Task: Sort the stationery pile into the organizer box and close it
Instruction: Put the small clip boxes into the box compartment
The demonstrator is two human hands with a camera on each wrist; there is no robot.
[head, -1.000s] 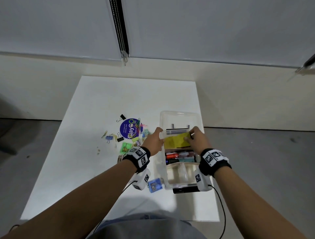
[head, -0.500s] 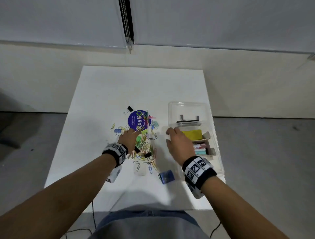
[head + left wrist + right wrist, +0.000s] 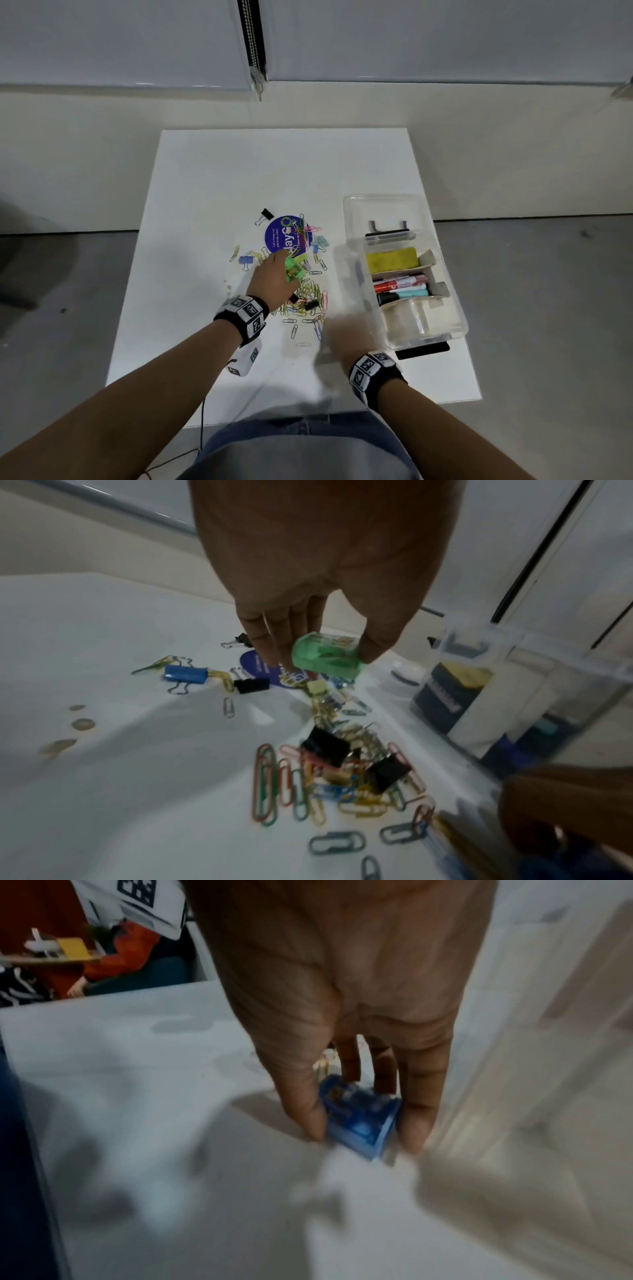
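Note:
A clear organizer box (image 3: 459, 310) stands open on the right of the white table (image 3: 212, 178), holding a yellow pad (image 3: 392, 258) and markers (image 3: 399, 286). Left of it lies a pile of coloured paper clips (image 3: 308, 298) and binder clips. My left hand (image 3: 274, 274) pinches a small green clear case (image 3: 325, 657) between thumb and fingers, lifted just above the pile. My right hand (image 3: 346, 337), blurred, is down at the table beside the box's near left corner. In the right wrist view its thumb and fingers pinch a small blue clear case (image 3: 359, 1118) at the table surface.
A round purple sticker (image 3: 286, 236) lies behind the pile, with a black binder clip (image 3: 266, 215) and a blue binder clip (image 3: 245, 260) near it. A black flat item (image 3: 424, 350) sticks out under the box's near end. Bare table stretches to the far side and the left.
Both hands left the yellow pad in the box. The left moved to the pile and picked up the green case; the right swung back to the blue case near the box.

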